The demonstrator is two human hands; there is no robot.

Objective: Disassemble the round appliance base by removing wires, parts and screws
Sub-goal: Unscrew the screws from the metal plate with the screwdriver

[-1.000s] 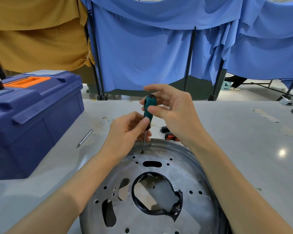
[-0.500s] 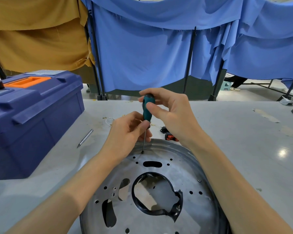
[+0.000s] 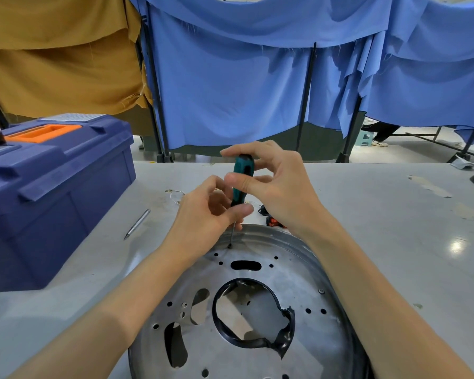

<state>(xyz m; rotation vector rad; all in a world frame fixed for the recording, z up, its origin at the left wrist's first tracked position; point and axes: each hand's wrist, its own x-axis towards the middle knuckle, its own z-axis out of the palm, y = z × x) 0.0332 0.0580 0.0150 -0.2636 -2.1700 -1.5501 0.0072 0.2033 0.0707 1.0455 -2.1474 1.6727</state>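
Two grips on one screwdriver (image 3: 242,175): right hand (image 3: 281,188) pinching teal handle, left hand (image 3: 203,216) pinching its lower end, tip on round base (image 3: 293,272).

I take this for a workshop bay. A grey worktable (image 3: 381,220) fills the middle of the frame, with a blue toolbox (image 3: 52,192) at left, orange handle (image 3: 43,131) on its lid, and a loose metal bit (image 3: 137,224) beside it. Across the top, blue cloth (image 3: 230,86) and tan cloth (image 3: 52,64) hang from black poles (image 3: 304,99) as partitions; a polished floor (image 3: 411,152) shows at upper right.
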